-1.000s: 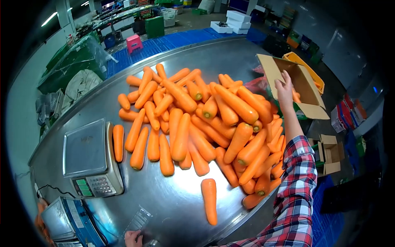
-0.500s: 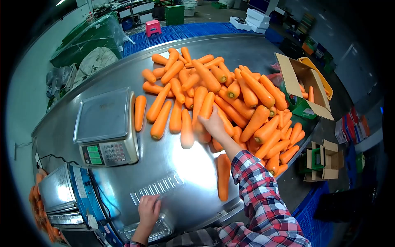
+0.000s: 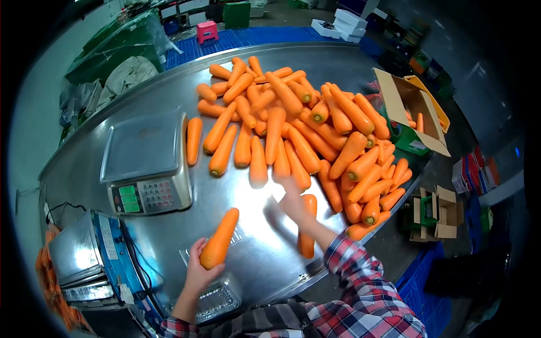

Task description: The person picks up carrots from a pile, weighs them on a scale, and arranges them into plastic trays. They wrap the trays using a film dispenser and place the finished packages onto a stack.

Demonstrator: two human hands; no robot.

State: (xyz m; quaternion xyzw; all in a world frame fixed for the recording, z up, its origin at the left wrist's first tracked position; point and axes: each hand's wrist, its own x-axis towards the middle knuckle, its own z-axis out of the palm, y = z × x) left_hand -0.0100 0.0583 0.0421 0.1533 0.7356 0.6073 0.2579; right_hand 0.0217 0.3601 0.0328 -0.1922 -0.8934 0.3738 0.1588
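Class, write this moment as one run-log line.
left hand: holds carrot | right hand: blurred, near edge of carrot pile, grip unclear | scale: beside carrot pile

Held orange carrot (image 3: pixel 221 239), thick end nearest.

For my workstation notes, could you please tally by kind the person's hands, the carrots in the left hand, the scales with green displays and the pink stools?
Hands (left hand, right hand): 2
Held carrot: 1
Scale with green display: 1
Pink stool: 1
Total: 5

left hand (image 3: pixel 201 271): cupped, gripping | right hand (image 3: pixel 293 201): blurred | right forearm (image 3: pixel 321 231): extended
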